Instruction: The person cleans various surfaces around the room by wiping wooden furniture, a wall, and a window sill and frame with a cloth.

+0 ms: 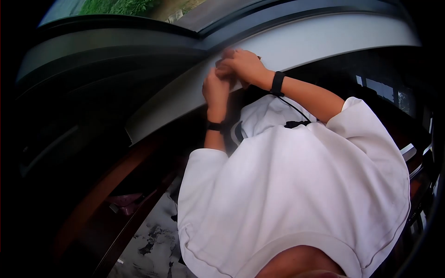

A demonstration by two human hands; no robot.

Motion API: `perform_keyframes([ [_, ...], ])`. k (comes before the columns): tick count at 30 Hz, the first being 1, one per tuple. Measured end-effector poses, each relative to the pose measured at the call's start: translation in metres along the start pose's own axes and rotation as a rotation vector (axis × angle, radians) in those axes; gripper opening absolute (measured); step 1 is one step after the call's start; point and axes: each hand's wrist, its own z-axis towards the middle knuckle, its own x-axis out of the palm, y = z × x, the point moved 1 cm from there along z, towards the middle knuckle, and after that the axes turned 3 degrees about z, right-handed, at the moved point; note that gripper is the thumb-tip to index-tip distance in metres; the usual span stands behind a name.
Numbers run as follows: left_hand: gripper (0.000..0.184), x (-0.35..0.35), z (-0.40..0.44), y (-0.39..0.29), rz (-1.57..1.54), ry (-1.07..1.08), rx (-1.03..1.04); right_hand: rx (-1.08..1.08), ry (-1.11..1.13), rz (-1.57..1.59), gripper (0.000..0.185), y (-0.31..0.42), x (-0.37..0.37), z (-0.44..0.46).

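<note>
My left hand (216, 90) and my right hand (248, 67) meet above the pale window sill (306, 44). Both have curled fingers, and the right lies partly over the left. Motion smears the fingertips. A small dark edge shows between the hands, but I cannot make out what it is. Each wrist wears a black band; a thin black cable (296, 109) runs from the right band (277, 83) down to a dark piece at the front of my white shirt (296, 185). Bunched white cloth (266, 113) lies just below the hands.
Dark window frame (120, 37) borders the sill, with greenery (116, 6) outside. A pinkish object (125, 202) sits at lower left by a reddish-brown wooden edge (113, 180). Marbled grey-white flooring (150, 241) shows below. A dark glossy surface (384, 88) with reflections is at right.
</note>
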Motion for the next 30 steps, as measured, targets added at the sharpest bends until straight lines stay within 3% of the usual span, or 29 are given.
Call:
perform_keyframes([
  [2,0.017,0.012,0.016,-0.005,-0.037,-0.012,0.04,0.045,-0.011,-0.016,0.028,-0.011,-0.011,0.004],
  [3,0.017,0.019,0.021,-0.009,-0.037,-0.008,0.061,0.056,-0.027,-0.042,0.045,-0.015,-0.02,0.002],
  [10,0.021,0.042,0.002,-0.046,-0.087,0.158,0.213,0.343,-0.007,-0.017,0.054,-0.027,-0.051,-0.061],
  [14,0.023,0.027,-0.002,-0.046,-0.084,0.271,0.248,0.362,0.003,0.073,0.056,-0.021,-0.062,-0.067],
  [16,0.03,0.016,0.003,-0.044,-0.133,0.16,0.262,0.372,-0.005,0.08,0.054,-0.018,-0.06,-0.059],
  [19,0.038,-0.005,0.007,-0.041,-0.2,-0.028,0.235,0.232,-0.254,0.145,0.057,-0.001,-0.059,-0.027],
  [24,0.059,0.003,0.027,-0.017,-0.183,-0.208,0.17,0.129,-0.341,0.011,0.057,0.007,-0.029,0.033],
  [26,0.062,0.014,0.032,-0.012,-0.157,-0.155,0.124,0.112,-0.361,-0.093,0.054,-0.003,-0.013,0.045],
  [30,0.059,0.022,0.046,-0.031,-0.1,-0.034,0.099,0.312,-0.28,-0.197,0.047,0.0,-0.032,0.04],
])
